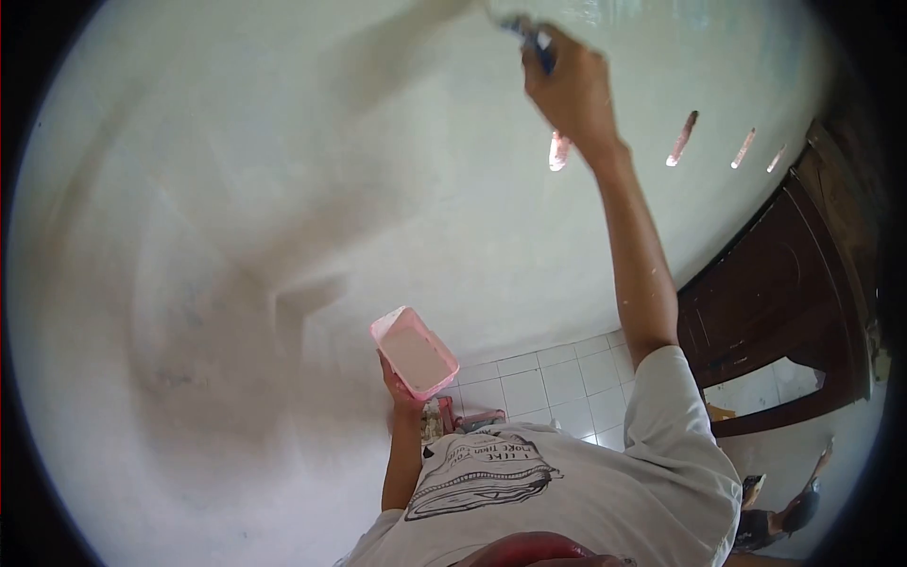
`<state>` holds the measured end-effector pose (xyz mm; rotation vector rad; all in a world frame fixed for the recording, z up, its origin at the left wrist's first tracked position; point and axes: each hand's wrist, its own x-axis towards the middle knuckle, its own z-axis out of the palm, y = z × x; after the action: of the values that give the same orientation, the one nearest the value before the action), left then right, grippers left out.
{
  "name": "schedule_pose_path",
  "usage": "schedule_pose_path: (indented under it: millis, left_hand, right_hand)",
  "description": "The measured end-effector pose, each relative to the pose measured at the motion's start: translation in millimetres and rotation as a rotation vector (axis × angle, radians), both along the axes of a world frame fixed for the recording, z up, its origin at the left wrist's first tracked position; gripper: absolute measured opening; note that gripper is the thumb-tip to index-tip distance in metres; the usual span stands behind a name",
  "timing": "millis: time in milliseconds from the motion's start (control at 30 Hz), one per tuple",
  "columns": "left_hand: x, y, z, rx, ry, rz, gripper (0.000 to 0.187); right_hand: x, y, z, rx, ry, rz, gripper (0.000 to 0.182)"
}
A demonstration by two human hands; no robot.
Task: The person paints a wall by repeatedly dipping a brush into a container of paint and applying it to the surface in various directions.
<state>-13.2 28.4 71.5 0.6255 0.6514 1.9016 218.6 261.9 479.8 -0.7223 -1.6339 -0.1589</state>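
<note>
My left hand (404, 389) is wrapped round the lower side of a pink rectangular tub (446, 376) that holds a pale, whitish liquid. Raised high against the wall, my right hand (572, 83) grips a blue handle (542, 52). The handle's far end, near the top edge of the view, is blurred, so the tool's head cannot be made out. The pale wall (472, 208) fills most of the view behind both hands.
Narrow slots (682, 140) run along the wall at the right. A dark wooden door or frame (756, 293) stands at the right. White floor tiles (557, 380) and reddish items (482, 419) lie below. Another person (770, 520) shows at the lower right.
</note>
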Motion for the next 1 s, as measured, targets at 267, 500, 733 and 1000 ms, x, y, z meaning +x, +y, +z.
schedule_pose_path:
  millis: [267, 500, 733, 1000]
  left_hand:
    - [-35.1, -2.1, -30.0, -0.139, -0.324, -0.069, 0.062]
    - [-64.7, -33.1, -28.7, -0.135, -0.302, -0.115, 0.061]
    - [-75.4, -36.4, -25.3, -0.092, -0.177, -0.032, 0.061]
    - [-73.3, -39.9, -14.5, -0.096, -0.245, 0.003, 0.061]
  right_hand:
    - [-104.8, 20.9, -199.7, -0.217, -0.154, -0.101, 0.056]
    - [-104.9, -17.8, -402.2, -0.971, -0.450, 0.018, 0.035]
    - [-100.1, -5.4, -105.3, -0.305, -0.294, -0.084, 0.018]
    - [-127.7, 12.6, -134.4, -0.136, -0.161, -0.211, 0.031]
